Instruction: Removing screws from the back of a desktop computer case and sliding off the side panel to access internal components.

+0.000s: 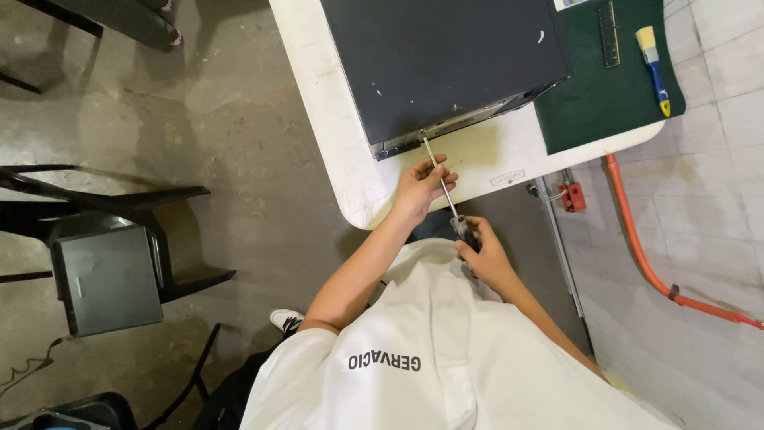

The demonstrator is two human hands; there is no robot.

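Observation:
A long screwdriver [442,185] runs from my lap to the near edge of a dark metal computer case [446,56] that lies flat on a white table [334,135]. Its tip touches the case's rear edge. My left hand [420,189] pinches the steel shaft about halfway along. My right hand [482,255] is closed around the dark handle, close to my white shirt.
A green mat [593,111] on the table's right end carries a yellow-and-blue brush [654,65] and a dark narrow strip [610,33]. A black chair [159,239] with a dark box [107,279] stands at the left. An orange pipe [637,239] runs along the tiles.

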